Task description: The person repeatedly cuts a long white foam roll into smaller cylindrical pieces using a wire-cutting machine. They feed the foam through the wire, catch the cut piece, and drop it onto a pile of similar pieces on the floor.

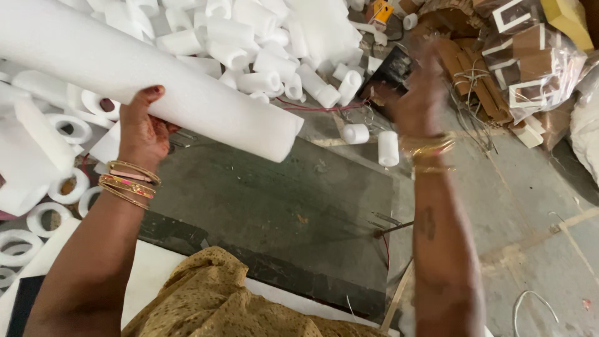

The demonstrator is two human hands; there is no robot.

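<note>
My left hand (145,128) grips a long white foam tube (143,75) from below, thumb up over its near side and fingers wrapped behind it, so the tube lies slanted across the upper left of my view with its cut end (284,138) hanging over the dark tabletop (268,200). Gold and pink bangles (128,181) sit on that wrist.

My right hand (417,93) is raised out ahead of me and blurred; I cannot tell whether its fingers are spread or curled, and I cannot see that it holds anything. It is well apart from the tube. More gold bangles (429,151) ring that wrist, and just left of them two short foam pieces (373,141) stand on the tabletop's far edge.

Beyond the tube lies a heap of short white foam cylinders (262,56). Down the left side, thin foam rings (59,128) lie scattered flat. A thin red wire (318,108) runs along the far side of the tabletop, near a black box (393,72). To the upper right are stacked brown cardboard pieces (474,81) and clear plastic bags (543,68) holding brown and white parts. My mustard-patterned cloth (212,299) fills the bottom of the view.
</note>
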